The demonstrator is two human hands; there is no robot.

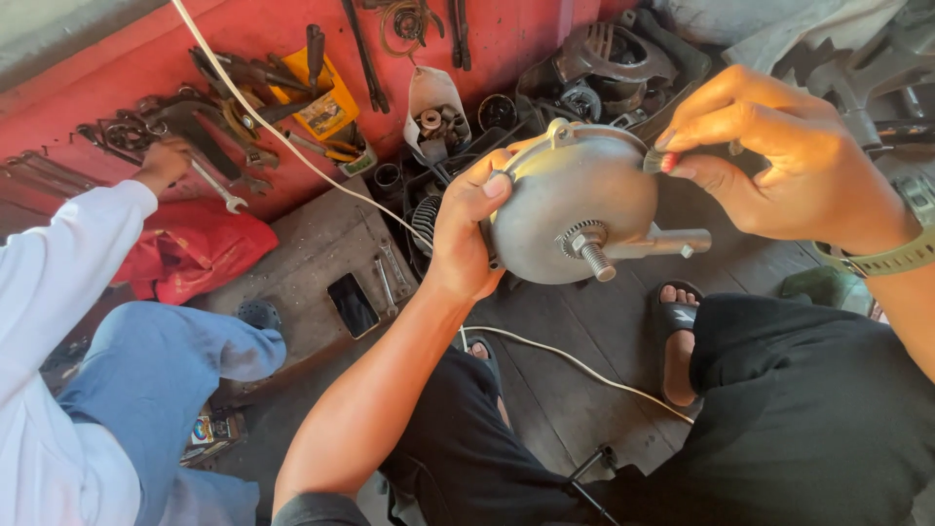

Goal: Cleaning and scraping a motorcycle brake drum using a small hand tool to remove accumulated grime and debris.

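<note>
At the centre of the frame the person's left hand (466, 229) grips a round grey metal motor housing (570, 209) by its left rim, thumb curled over the front edge and fingers wrapped behind. The housing is held up in the air above the person's lap, its threaded shaft (594, 255) pointing toward the camera and a short metal arm sticking out to the right. The right hand (779, 156), in the upper right, pinches a small dark piece with a red tip (662, 162) between thumb and forefinger, pressed against the housing's upper right edge. A green strap (891, 258) circles that wrist.

At the left, another person in a white sleeve and blue trousers reaches a hand (164, 164) into a heap of wrenches (209, 117) against a red wall. A dark phone (353, 304) lies on a grey slab near the middle left, and a white cable (575, 362) crosses the floor below the housing.
</note>
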